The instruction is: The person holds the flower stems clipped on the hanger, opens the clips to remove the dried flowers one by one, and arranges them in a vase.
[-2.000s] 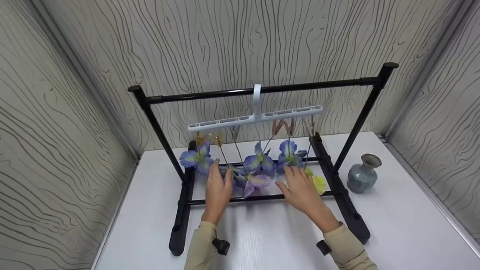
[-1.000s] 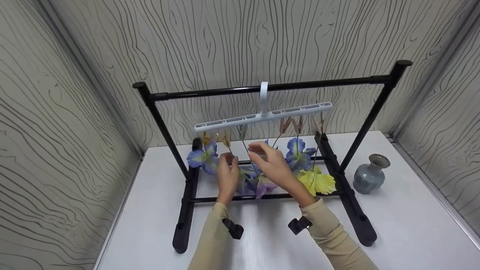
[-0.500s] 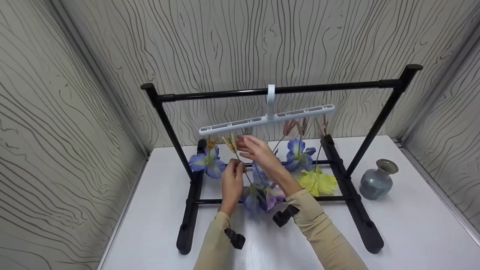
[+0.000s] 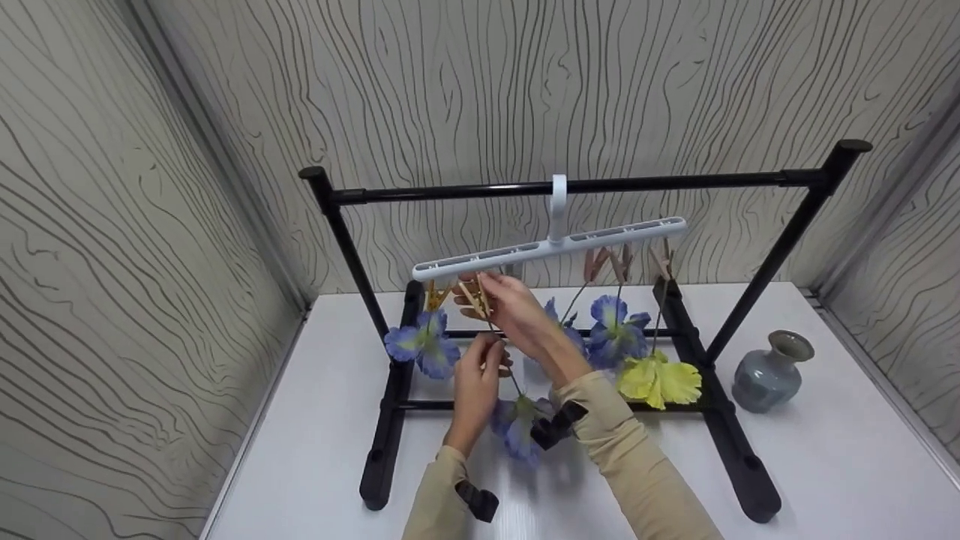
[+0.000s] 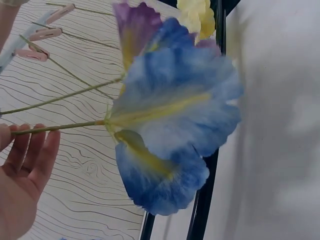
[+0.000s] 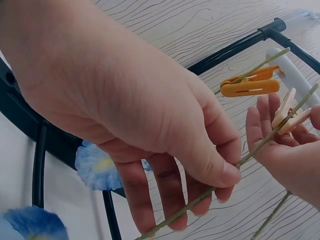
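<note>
My left hand pinches the thin green stem of an artificial blue iris between thumb and fingers. The iris hangs head down, its bloom low in front of the rack. Just above, my right hand holds the peach clothespin at that stem's upper end, thumb on one side and fingers on the other. The clothespin is close under the left half of a pale blue clip hanger. Left of it, an orange clothespin holds another stem with a blue iris.
The hanger hooks over the bar of a black rack. Right of my hands hang more clipped flowers, among them a blue iris and a yellow flower. A grey-blue vase stands on the white table beyond the rack's right foot.
Both hands have come together at the left half of the hanger. The left took hold of the stem and drew the iris forward; the right moved up and left to the clothespin.
</note>
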`<action>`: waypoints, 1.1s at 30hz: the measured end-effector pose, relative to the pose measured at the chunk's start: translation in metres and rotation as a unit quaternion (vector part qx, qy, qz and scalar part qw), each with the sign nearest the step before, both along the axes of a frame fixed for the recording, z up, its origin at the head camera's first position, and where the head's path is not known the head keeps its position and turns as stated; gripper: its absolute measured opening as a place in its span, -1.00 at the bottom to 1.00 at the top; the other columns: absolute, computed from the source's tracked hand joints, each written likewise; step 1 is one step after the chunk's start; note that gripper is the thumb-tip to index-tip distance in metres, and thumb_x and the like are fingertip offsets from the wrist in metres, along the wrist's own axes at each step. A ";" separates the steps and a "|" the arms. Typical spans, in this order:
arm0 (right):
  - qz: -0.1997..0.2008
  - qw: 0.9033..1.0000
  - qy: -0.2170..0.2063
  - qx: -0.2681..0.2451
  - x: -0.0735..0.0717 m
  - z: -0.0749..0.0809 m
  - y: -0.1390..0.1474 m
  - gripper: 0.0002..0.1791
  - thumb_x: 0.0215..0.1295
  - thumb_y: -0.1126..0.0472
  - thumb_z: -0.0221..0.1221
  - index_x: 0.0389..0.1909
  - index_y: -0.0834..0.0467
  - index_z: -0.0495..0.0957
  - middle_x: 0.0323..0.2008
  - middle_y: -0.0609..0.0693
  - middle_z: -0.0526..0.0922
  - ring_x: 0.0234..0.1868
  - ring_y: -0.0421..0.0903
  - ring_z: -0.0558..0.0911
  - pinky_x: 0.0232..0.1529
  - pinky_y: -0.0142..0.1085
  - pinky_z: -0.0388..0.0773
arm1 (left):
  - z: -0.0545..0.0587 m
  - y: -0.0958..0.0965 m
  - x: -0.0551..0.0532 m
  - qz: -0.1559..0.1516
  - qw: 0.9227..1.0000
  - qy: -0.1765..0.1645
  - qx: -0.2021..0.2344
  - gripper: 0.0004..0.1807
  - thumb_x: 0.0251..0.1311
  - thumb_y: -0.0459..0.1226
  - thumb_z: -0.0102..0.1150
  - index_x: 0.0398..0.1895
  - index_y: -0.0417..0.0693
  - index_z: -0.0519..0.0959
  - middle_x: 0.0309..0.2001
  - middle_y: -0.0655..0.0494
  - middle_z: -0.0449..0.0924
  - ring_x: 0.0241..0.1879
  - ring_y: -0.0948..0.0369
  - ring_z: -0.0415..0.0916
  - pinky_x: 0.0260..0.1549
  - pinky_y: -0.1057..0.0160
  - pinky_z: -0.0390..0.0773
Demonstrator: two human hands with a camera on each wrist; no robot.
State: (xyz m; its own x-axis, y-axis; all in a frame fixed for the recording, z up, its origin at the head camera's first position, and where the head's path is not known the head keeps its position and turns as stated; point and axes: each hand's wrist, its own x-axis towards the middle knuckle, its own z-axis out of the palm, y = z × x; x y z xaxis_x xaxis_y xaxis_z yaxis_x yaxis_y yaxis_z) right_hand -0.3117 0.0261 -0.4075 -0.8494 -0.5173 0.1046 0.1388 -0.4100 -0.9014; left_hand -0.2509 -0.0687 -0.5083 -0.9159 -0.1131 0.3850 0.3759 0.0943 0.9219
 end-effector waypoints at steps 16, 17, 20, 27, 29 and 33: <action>0.086 0.994 -0.020 -0.071 -0.009 -0.001 0.003 -0.51 0.72 0.24 -0.28 0.05 0.29 0.66 -0.07 0.17 0.70 -0.08 -0.01 0.67 0.00 -0.22 0.63 | 0.003 -0.002 0.010 -0.007 1.000 -0.014 -0.004 -0.80 0.61 -0.27 -0.01 -0.11 -0.17 0.59 -0.32 -0.10 0.58 -0.33 0.19 0.60 -0.37 0.15 0.74; 0.087 0.993 -0.024 -0.078 -0.010 -0.002 0.003 -0.50 0.72 0.24 -0.29 0.04 0.30 0.66 -0.08 0.18 0.70 -0.08 -0.01 0.67 0.00 -0.22 0.62 | 0.004 -0.002 0.010 -0.007 1.000 -0.016 -0.002 -0.80 0.61 -0.27 0.00 -0.11 -0.17 0.59 -0.32 -0.07 0.59 -0.32 0.19 0.61 -0.37 0.15 0.74; 0.086 0.990 -0.042 -0.102 -0.012 -0.003 0.003 -0.51 0.71 0.27 -0.29 0.03 0.31 0.66 -0.05 0.21 0.70 -0.05 0.00 0.67 -0.02 -0.22 0.62 | 0.005 -0.003 0.012 -0.004 1.000 -0.024 0.005 -0.80 0.60 -0.26 0.02 -0.10 -0.17 0.61 -0.31 0.02 0.61 -0.29 0.10 0.63 -0.38 0.15 0.74; 0.116 0.982 -0.063 -0.136 -0.015 -0.004 0.003 -0.52 0.70 0.29 -0.29 0.06 0.32 0.65 -0.02 0.23 0.70 -0.01 0.01 0.67 0.00 -0.18 0.62 | 0.007 -0.008 0.015 -0.002 0.999 -0.030 0.009 -0.79 0.58 -0.25 0.05 -0.07 -0.20 0.63 -0.29 -0.09 0.62 -0.29 0.02 0.64 -0.40 0.15 0.74; 0.140 0.979 -0.058 -0.136 -0.016 -0.004 0.003 -0.50 0.71 0.27 -0.31 0.08 0.33 0.64 -0.05 0.22 0.69 -0.05 0.00 0.67 0.01 -0.18 0.62 | 0.007 -0.010 0.015 -0.004 0.999 -0.031 0.012 -0.79 0.58 -0.26 0.05 -0.07 -0.20 0.63 -0.28 -0.11 0.62 -0.28 -0.03 0.65 -0.41 0.16 0.74; 0.177 0.974 -0.046 -0.134 -0.017 -0.005 0.003 -0.48 0.72 0.22 -0.34 0.13 0.32 0.61 -0.09 0.18 0.67 -0.07 -0.02 0.65 0.03 -0.17 0.60 | 0.008 -0.011 0.016 -0.009 0.999 -0.033 0.017 -0.78 0.59 -0.25 0.05 -0.06 -0.20 0.63 -0.29 -0.05 0.61 -0.26 -0.05 0.64 -0.39 0.16 0.74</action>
